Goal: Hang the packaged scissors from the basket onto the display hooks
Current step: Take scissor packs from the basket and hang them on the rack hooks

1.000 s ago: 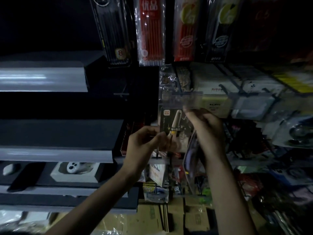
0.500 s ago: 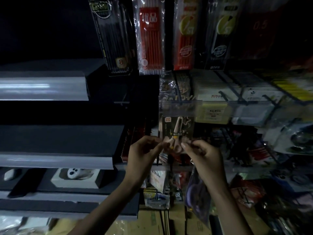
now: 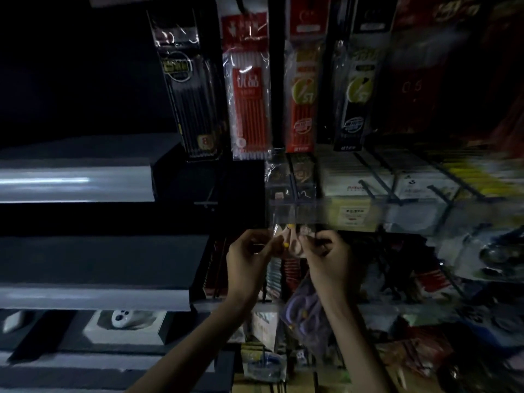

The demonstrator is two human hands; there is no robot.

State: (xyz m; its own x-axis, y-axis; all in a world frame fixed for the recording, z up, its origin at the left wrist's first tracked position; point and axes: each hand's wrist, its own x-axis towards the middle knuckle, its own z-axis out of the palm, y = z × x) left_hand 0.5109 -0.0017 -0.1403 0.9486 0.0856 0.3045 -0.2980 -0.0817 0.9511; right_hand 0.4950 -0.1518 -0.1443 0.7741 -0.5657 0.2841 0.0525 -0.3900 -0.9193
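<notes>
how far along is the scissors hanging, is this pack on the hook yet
Done: other packs seem to hang further back on the hook, though blurred. In hand: the left hand and right hand pinch the lower edge of a scissors pack whose top reaches the hook; whether it is threaded on is unclear. Left: a purple pack shows below the right wrist; the basket is out of view.

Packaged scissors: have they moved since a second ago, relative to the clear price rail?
Yes, upward. The packaged scissors sat wholly below the clear price rail then; now their top overlaps it, with only the pink handles showing beneath.
</notes>
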